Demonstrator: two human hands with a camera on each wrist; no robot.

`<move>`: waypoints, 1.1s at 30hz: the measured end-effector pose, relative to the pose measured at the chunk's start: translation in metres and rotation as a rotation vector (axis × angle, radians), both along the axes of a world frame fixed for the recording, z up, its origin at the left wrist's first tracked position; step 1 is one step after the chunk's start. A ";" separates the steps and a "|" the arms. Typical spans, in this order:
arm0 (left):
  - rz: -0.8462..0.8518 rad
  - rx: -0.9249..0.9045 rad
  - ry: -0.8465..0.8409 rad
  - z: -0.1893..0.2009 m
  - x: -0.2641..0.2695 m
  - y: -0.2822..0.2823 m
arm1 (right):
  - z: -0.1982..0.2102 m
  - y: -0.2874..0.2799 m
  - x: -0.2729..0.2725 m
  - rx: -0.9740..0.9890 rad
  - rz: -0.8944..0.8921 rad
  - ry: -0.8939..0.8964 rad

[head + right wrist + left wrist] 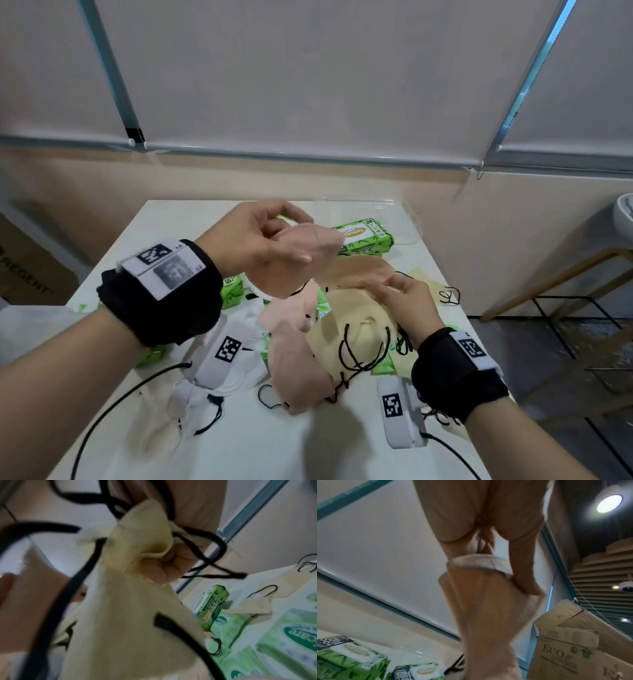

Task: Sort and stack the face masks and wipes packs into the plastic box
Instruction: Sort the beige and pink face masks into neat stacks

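Observation:
My left hand (pixel 303 240) is raised above the table and grips a pink face mask (pixel 298 270), which hangs from its fingers (pixel 525 577) in the left wrist view as a pink mask (pixel 481 608). My right hand (pixel 382 286) is lower and pinches a pale yellow mask (pixel 359 332) with black ear loops; its fingers (pixel 163 569) bunch the yellow mask (pixel 130 601). More pink (pixel 298 370), tan (pixel 356 270) and white masks (pixel 239 363) lie heaped below. A green wipes pack (pixel 363 236) sits by the clear plastic box (pixel 407 219) at the back.
Other green wipes packs (pixel 233 287) (pixel 212 601) lie partly under the masks on the white table (pixel 164 233). A cardboard box (pixel 27 270) stands at the left and a wooden stool (pixel 561 277) at the right. Black cables trail over the table's front.

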State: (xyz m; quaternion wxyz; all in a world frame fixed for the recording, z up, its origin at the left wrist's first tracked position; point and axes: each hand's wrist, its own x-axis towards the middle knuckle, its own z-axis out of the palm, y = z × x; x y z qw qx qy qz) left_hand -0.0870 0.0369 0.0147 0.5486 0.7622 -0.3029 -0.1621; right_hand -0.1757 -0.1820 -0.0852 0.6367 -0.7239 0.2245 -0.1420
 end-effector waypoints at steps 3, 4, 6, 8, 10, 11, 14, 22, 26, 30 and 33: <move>-0.226 0.095 0.048 0.012 -0.007 0.001 | -0.001 0.000 -0.001 -0.013 0.025 0.038; -0.275 0.121 0.073 0.013 -0.010 0.000 | -0.001 0.001 -0.001 -0.027 0.037 0.046; -0.340 0.161 0.129 0.010 -0.014 -0.004 | 0.002 0.006 -0.003 -0.044 0.082 0.046; -0.335 0.182 0.169 0.001 -0.018 -0.011 | 0.008 0.011 -0.003 -0.045 0.136 0.036; -0.283 0.154 0.159 -0.011 -0.024 -0.021 | 0.014 0.016 -0.006 -0.099 0.213 0.014; -0.225 0.149 0.089 -0.018 -0.026 -0.026 | 0.016 0.019 -0.006 -0.117 0.233 0.012; -0.007 0.260 -0.266 -0.034 -0.024 -0.035 | 0.021 0.022 -0.009 -0.122 0.286 -0.004; 0.154 0.158 -0.195 -0.042 -0.019 -0.032 | 0.028 0.020 -0.017 -0.094 0.327 -0.094; 0.371 -0.053 -0.099 -0.042 -0.006 -0.020 | 0.021 0.010 -0.019 0.022 0.194 0.042; 0.513 -0.106 -0.059 -0.042 0.010 -0.002 | 0.017 0.003 -0.020 0.289 0.119 0.063; 0.557 -0.036 -0.011 -0.046 0.018 0.005 | 0.014 0.000 -0.021 0.360 0.099 0.031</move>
